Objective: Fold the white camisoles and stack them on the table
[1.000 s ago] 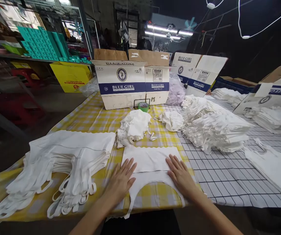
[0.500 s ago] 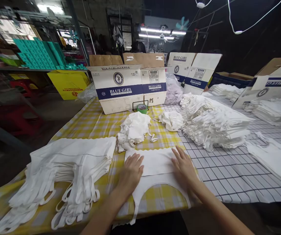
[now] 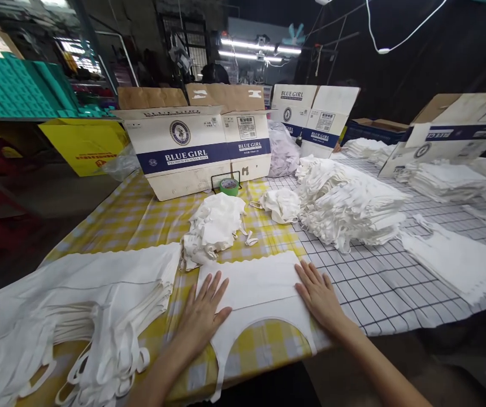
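Note:
A white strappy top point(image 3: 256, 282) lies flat before me on the checked cloth, its scalloped edge away from me and its curved neckline and straps toward me. My left hand point(image 3: 204, 310) rests with fingers spread on its left edge. On its right edge lies my right hand point(image 3: 318, 295), palm down, fingers stretched out. Left of my left hand is a thick stack of similar white tops point(image 3: 86, 282), straps hanging toward the table's front. A crumpled white heap point(image 3: 215, 226) sits just beyond the flat top.
A large pile of white garments point(image 3: 353, 198) stands at right, with another flat white top point(image 3: 455, 257) nearer the edge. Farther back are a cardboard box point(image 3: 200, 152), green tape roll point(image 3: 229, 187), small white bundle point(image 3: 280, 204) and yellow box point(image 3: 84, 146).
The view has swung right, so the scene sits farther left. My left hand has slid outward to the top's left edge, and my right hand lies at its right edge.

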`<state>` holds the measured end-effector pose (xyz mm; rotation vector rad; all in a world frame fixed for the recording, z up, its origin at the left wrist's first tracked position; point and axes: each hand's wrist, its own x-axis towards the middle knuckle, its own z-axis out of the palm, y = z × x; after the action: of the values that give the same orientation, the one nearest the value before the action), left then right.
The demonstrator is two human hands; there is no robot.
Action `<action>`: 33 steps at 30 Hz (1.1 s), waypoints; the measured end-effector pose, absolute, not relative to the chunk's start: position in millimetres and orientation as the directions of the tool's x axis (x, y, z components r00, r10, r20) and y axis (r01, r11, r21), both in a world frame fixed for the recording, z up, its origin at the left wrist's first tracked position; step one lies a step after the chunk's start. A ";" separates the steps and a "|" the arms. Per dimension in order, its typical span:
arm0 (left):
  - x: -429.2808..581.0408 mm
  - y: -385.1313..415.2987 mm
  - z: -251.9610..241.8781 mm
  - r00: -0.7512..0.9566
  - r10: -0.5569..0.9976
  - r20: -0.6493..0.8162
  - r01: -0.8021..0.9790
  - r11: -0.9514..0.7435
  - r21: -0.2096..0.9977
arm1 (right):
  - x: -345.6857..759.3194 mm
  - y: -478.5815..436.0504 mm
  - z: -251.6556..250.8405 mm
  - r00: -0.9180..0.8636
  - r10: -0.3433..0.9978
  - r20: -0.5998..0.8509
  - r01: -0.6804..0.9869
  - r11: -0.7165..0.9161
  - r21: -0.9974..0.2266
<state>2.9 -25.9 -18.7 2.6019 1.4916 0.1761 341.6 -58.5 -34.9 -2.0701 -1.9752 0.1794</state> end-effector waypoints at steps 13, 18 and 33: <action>101.2 -3.2 6.4 0.652 0.750 0.113 0.693 -0.649 0.314 | 311.6 -213.0 -73.2 0.321 0.931 -0.174 0.578 -0.338 -0.743; 168.9 -10.0 3.0 0.786 0.616 0.049 0.558 -0.742 0.371 | 293.3 -197.8 -85.2 0.321 0.894 -0.312 0.225 -0.392 -0.892; 180.3 -14.8 -20.7 0.814 0.576 0.074 0.528 -0.787 0.319 | 355.5 -270.0 -29.7 0.243 0.931 -0.272 0.617 -0.365 -0.697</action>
<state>180.3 -14.8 -20.7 2.7148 0.8451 0.2416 355.5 -270.0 -29.7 -2.0714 -1.4117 0.9298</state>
